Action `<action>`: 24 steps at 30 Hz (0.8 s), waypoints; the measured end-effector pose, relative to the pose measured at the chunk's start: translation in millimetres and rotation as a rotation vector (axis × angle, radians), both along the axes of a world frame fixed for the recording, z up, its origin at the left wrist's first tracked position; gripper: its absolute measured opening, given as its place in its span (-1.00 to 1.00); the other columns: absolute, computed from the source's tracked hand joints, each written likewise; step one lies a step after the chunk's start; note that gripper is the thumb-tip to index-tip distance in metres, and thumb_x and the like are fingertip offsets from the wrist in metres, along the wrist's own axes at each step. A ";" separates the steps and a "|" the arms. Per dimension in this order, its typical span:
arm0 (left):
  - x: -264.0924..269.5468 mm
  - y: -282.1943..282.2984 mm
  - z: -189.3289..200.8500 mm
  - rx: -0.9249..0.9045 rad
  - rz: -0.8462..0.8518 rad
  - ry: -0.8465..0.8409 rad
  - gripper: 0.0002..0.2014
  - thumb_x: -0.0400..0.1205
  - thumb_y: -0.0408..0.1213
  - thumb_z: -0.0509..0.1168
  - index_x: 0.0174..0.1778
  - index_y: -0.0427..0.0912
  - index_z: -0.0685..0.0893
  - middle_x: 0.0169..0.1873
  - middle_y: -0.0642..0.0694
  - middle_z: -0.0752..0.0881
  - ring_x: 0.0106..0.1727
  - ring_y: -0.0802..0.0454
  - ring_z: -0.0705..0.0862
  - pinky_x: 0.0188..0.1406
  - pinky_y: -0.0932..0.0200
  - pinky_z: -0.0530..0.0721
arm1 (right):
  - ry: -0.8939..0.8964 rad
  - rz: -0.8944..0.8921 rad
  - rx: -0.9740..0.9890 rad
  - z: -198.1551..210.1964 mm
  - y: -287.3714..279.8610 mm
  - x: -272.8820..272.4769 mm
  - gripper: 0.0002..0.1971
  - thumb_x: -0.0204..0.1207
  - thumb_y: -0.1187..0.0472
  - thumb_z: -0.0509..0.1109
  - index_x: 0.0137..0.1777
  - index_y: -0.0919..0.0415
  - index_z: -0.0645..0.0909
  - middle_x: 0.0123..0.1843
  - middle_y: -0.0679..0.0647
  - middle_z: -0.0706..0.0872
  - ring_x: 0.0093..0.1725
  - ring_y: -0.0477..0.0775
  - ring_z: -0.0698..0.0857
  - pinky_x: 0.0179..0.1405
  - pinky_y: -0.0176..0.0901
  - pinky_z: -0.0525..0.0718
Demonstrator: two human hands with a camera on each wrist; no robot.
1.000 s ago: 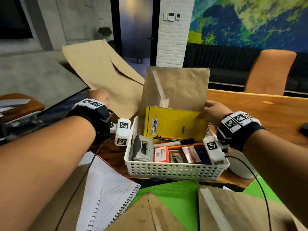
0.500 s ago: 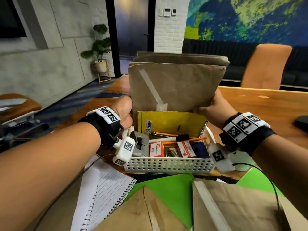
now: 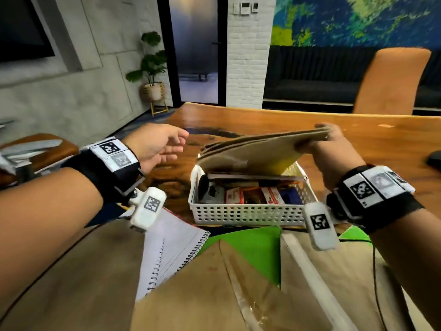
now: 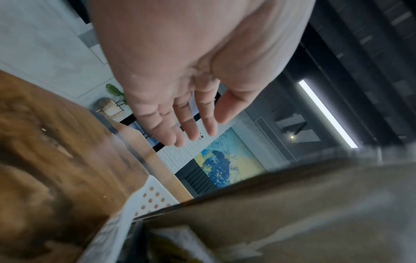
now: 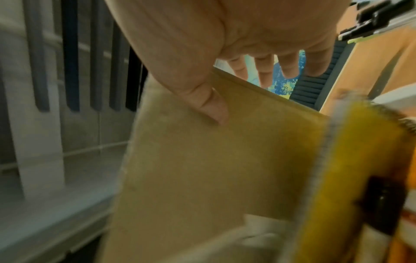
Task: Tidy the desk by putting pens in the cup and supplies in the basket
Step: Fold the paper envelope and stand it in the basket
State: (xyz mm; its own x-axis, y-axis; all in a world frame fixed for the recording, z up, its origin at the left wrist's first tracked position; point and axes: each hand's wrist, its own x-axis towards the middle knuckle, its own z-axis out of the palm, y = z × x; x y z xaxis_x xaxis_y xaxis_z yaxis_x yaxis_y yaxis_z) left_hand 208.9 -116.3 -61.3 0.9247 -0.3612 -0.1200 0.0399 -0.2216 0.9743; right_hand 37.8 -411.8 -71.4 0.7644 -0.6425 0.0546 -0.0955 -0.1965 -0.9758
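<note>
Envelopes [image 3: 257, 149], brown, stacked, sit pinched in my right hand [image 3: 334, 149]: thumb [image 5: 211, 105] on the near face, four fingers [image 5: 265, 71] wrapped over the far edge. I see the stack tilted low over the white basket [image 3: 245, 215], its lower edge down inside the basket's left end, the upper end raised at my fingertips. A yellow spiral notebook [image 3: 285, 163] lies directly beneath the envelopes, just below my thumb; its coil [image 5: 405, 122] shows beside the envelope edge in the right wrist view.

Left hand [image 3: 157, 146] hovers off the basket's left side, fingers [image 4: 189, 124] straight and loosely spread, holding nothing, apart from the envelopes. The basket's perforated corner [image 4: 148, 197] lies below those fingertips in the left wrist view.

Inside the basket, under the stack and below both sets of fingers: a grey stapler [image 3: 210, 191], small red-and-white boxes [image 3: 235, 196], a pencil [image 3: 290, 182].

Nearer me than either hand: an open lined spiral notebook [image 3: 169, 247], green paper [image 3: 253, 247], more brown envelopes [image 3: 207, 295]. All rests on the wooden desk [image 3: 381, 139].
</note>
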 end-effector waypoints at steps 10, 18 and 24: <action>-46.8 146.8 -63.2 1.082 -0.277 -0.107 -0.74 0.50 -0.05 0.58 0.03 -0.07 0.83 0.02 -0.06 0.84 0.03 0.00 0.75 -0.10 0.22 0.59 | 0.012 0.005 0.316 -36.5 49.7 -67.5 -0.49 0.51 0.49 0.40 0.35 0.03 0.43 0.19 0.22 0.76 0.13 0.16 0.73 0.22 0.13 0.63; -71.8 240.4 -98.5 1.033 -0.085 0.093 -0.49 0.23 0.16 0.72 -0.06 0.00 0.74 0.01 -0.03 0.82 0.10 -0.02 0.79 0.19 0.08 0.73 | 0.048 0.006 0.356 -52.9 69.5 -104.9 -0.36 0.54 0.63 0.27 0.57 0.18 0.33 0.20 0.25 0.65 0.05 0.22 0.68 0.14 0.17 0.70; -73.3 252.6 -99.0 0.910 0.118 0.192 -0.45 0.15 -0.21 0.81 -0.06 -0.30 0.72 -0.30 -0.23 0.78 -0.41 -0.12 0.71 -0.56 0.26 0.50 | -0.036 -0.010 0.598 -65.9 87.7 -110.5 -0.30 0.54 0.63 0.19 0.60 0.07 0.27 0.18 0.33 0.68 0.07 0.43 0.77 0.27 0.33 0.66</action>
State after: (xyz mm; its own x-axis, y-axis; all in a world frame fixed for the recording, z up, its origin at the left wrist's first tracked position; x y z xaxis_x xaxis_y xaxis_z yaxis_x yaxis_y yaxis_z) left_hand 135.6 136.3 -160.3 0.8846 0.0418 -0.4644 0.2528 -0.8799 0.4024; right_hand -72.7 -324.1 -137.2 0.7622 -0.5772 -0.2929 -0.0594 0.3882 -0.9197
